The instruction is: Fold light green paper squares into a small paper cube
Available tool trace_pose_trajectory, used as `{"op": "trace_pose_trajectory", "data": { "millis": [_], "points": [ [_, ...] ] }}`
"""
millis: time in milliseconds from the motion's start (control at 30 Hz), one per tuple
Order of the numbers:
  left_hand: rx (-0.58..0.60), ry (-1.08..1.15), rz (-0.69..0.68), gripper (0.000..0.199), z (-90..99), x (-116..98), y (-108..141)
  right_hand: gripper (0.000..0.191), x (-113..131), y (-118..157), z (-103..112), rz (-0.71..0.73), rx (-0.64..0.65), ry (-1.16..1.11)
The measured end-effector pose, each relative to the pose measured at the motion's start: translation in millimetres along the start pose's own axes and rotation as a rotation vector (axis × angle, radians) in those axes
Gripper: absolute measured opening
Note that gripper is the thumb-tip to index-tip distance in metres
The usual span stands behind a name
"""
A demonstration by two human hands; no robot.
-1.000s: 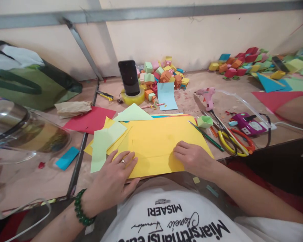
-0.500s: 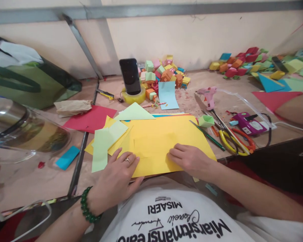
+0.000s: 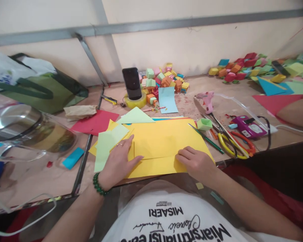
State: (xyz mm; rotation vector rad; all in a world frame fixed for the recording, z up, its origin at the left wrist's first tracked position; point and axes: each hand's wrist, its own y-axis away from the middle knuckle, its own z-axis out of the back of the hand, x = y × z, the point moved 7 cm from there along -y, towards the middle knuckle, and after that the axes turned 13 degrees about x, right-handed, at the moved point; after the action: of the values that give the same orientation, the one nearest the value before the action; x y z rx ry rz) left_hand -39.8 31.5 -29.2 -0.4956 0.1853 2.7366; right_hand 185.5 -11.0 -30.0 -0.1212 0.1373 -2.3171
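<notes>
A large yellow paper sheet lies in front of me, with a smaller yellow rectangle of paper flat on top of it. My left hand rests at the rectangle's left end, fingers stretched out and thumb spread apart, a ring on one finger. At the lower right corner of the rectangle, my right hand has its fingers curled together on the paper; the thumb is hidden. Light green paper pieces lie under and beside my left fingers. A dark green pencil rests across the sheet's right edge.
Behind the sheet stand a phone on a tape roll and a heap of folded paper cubes. To the right are a pink glue gun, scissors and another person's arm. A glass jug stands left.
My left hand has moved up and the thumb has spread across the paper. My right hand has slid slightly right. The rectangle's lower edge shows more clearly, and the view has tilted up.
</notes>
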Motion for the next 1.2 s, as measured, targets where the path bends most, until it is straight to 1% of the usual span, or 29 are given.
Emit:
{"op": "trace_pose_trajectory", "data": {
  "millis": [67,133,167,233,300,367,433,467,500,533,600,700,800,900,967,1033,1200],
  "points": [
    [0.027,0.098,0.039,0.073,-2.9,2,-7,0.03,1,1,-2,-0.019,-0.037,-0.003],
    [0.041,0.192,0.06,0.074,-3.1,0,-9,0.031,0,3,-3,-0.047,-0.056,-0.012],
    [0.034,0.222,0.061,0.072,-1.3,-4,-8,0.032,-1,3,-3,-0.062,-0.063,-0.016],
    [-0.024,0.214,0.043,0.062,7.1,-14,-2,0.032,-2,3,1,-0.089,-0.082,-0.036],
    [-0.119,0.112,-0.014,0.048,18.9,-31,10,0.031,-2,1,14,-0.117,-0.158,-0.05],
    [-0.203,-0.077,-0.146,0.034,26.4,-56,26,0.031,4,0,34,-0.135,-0.29,-0.021],
    [-0.31,-0.264,-0.336,0.035,27.9,-84,44,0.031,17,-1,53,-0.109,-0.415,0.063],
    [-0.342,-0.333,-0.376,0.036,25.9,-93,50,0.03,23,-2,59,-0.082,-0.456,0.102],
    [-0.34,-0.393,-0.409,0.035,21.5,-101,54,0.025,29,-4,62,-0.048,-0.481,0.123],
    [-0.363,-0.439,-0.445,0.032,18.6,-108,57,0.02,33,-6,62,-0.014,-0.489,0.123],
    [-0.348,-0.479,-0.464,0.026,13.0,-116,57,0.017,35,-9,55,0.041,-0.471,0.073],
    [-0.322,-0.469,-0.413,0.021,13.9,-112,50,0.021,27,-11,37,0.072,-0.415,-0.029],
    [-0.297,-0.472,-0.335,0.022,16.9,-95,45,0.021,19,-9,25,0.072,-0.382,-0.089],
    [-0.215,-0.504,-0.293,0.024,9.0,-77,41,0.024,16,-8,17,0.07,-0.345,-0.104],
    [-0.161,-0.51,-0.303,0.027,0.6,-68,38,0.025,16,-9,12,0.063,-0.304,-0.116],
    [-0.136,-0.499,-0.319,0.029,-5.1,-64,36,0.025,14,-11,7,0.057,-0.255,-0.148],
    [-0.153,-0.415,-0.356,0.033,-3.4,-59,32,0.028,11,-13,4,0.047,-0.194,-0.236]
  ]
}}
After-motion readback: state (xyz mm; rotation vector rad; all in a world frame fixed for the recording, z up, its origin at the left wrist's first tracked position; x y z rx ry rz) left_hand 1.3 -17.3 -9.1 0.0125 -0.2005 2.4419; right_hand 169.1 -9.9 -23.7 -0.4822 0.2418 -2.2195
